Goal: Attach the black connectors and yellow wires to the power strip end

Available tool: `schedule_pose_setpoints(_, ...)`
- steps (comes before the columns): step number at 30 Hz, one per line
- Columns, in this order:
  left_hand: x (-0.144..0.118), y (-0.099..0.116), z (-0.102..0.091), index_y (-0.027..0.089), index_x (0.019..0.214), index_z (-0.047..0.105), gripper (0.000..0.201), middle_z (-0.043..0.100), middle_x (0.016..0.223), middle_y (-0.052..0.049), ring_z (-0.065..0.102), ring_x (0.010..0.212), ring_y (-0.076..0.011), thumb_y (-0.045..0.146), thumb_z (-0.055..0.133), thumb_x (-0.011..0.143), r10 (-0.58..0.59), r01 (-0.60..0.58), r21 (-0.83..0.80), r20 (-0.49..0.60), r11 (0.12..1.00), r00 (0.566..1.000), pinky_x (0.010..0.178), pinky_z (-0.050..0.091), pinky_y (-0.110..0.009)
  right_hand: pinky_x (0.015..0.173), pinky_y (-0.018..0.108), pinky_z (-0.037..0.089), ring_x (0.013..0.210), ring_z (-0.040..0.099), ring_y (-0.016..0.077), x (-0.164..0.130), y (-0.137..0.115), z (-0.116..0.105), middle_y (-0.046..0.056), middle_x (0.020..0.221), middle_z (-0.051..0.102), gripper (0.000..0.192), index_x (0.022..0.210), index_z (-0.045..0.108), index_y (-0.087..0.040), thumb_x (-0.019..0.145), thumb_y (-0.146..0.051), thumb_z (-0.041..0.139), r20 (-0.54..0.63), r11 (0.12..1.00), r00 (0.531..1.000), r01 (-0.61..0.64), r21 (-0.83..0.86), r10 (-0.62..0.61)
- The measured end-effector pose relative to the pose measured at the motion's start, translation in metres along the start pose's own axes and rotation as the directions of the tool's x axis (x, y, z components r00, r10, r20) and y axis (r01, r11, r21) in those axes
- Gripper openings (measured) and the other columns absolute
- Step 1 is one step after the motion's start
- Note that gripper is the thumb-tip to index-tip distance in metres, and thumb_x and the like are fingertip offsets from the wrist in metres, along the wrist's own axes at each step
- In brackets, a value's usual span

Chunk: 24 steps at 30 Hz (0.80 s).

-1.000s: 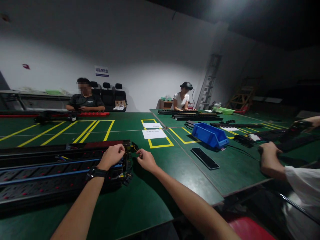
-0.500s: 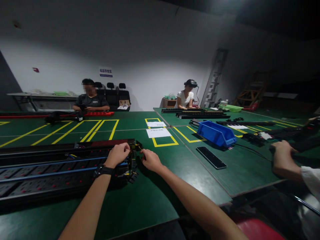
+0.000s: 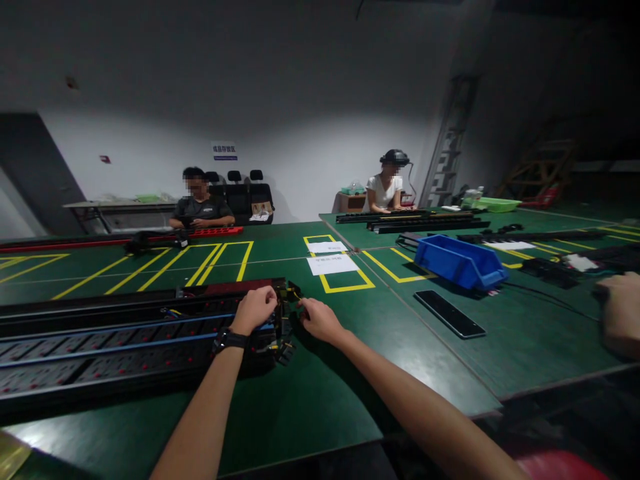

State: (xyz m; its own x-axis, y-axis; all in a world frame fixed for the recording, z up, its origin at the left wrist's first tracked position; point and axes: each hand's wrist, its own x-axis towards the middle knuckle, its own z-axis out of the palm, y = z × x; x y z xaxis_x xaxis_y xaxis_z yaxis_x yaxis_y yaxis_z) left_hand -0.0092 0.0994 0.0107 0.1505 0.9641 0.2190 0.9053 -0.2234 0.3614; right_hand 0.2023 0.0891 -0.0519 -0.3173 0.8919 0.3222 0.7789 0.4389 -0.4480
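Long black power strips [image 3: 115, 360] with rows of sockets, small red dots and blue edges lie side by side at the left of the table. At their right end, my left hand [image 3: 256, 310], with a dark watch on the wrist, is closed in a pinch; what it holds is hidden behind the fingers. Just to the right, my right hand [image 3: 323, 320] is closed too, its fingertips on what looks like a thin yellow wire [image 3: 295, 293] by a small black end piece. More black connectors [image 3: 285, 353] hang from the near corner of that end.
Right of my hands lie a smartphone [image 3: 449, 313], a blue bin [image 3: 457, 261] and paper sheets [image 3: 333, 265] on the green table [image 3: 320, 407]. A co-worker's hand [image 3: 621, 313] is at the right edge. Two people sit across the table near more black strips [image 3: 430, 225].
The view has swung slightly left, so everything appears shifted to the right. Both my hands stay at the strip's end in nearly the same pose.
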Motion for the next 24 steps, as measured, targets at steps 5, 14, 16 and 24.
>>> schedule_pose_setpoints(5, 0.001, -0.002, 0.001, 0.023, 0.088, 0.071, 0.015, 0.077, 0.090, -0.006, 0.070, 0.086, -0.0202, 0.025, 0.056, 0.085, 0.020, -0.020, 0.001, -0.004, 1.000, 1.000, 0.078, 0.048, -0.026, 0.070, 0.026, 0.038, 0.085, 0.062, 0.0195, 0.000, 0.002, 0.002, 0.004, 0.096, 0.069, 0.028, 0.105, 0.066, -0.024, 0.083, -0.012, 0.054, -0.019, 0.999, 1.000, 0.014, 0.048, -0.013)
schedule_pose_setpoints(14, 0.000, 0.000, -0.001, 0.023, 0.087, 0.070, 0.016, 0.077, 0.090, -0.006, 0.070, 0.087, -0.0206, 0.027, 0.055, 0.086, 0.019, -0.019, 0.011, -0.009, 1.000, 1.000, 0.078, 0.047, -0.027, 0.067, 0.025, 0.043, 0.068, 0.056, 0.0134, 0.004, -0.008, -0.013, 0.000, 0.076, 0.065, 0.032, 0.088, 0.070, -0.016, 0.088, -0.047, 0.065, 0.198, 0.654, 0.957, -0.013, 0.757, -0.211)
schedule_pose_setpoints(16, -0.001, 0.001, -0.001, 0.023, 0.087, 0.070, 0.016, 0.077, 0.091, -0.006, 0.070, 0.087, -0.0202, 0.027, 0.054, 0.087, 0.021, -0.021, 0.008, -0.009, 1.000, 1.000, 0.079, 0.047, -0.027, 0.073, 0.027, 0.046, 0.073, 0.060, 0.0146, 0.003, -0.009, -0.019, 0.002, 0.082, 0.069, 0.037, 0.092, 0.074, -0.016, 0.083, -0.052, 0.072, 0.301, 0.599, 0.896, -0.051, 0.799, -0.326)
schedule_pose_setpoints(24, 0.000, -0.001, 0.000, 0.023, 0.087, 0.070, 0.015, 0.077, 0.091, -0.004, 0.070, 0.088, -0.0198, 0.026, 0.055, 0.086, 0.019, -0.019, -0.006, -0.015, 1.000, 1.000, 0.078, 0.047, -0.026, 0.073, 0.025, 0.048, 0.073, 0.062, 0.0142, 0.010, 0.012, -0.027, 0.002, 0.082, 0.072, 0.041, 0.089, 0.078, -0.015, 0.069, -0.050, 0.084, 0.484, 0.663, 0.757, -0.089, 0.743, -0.440)
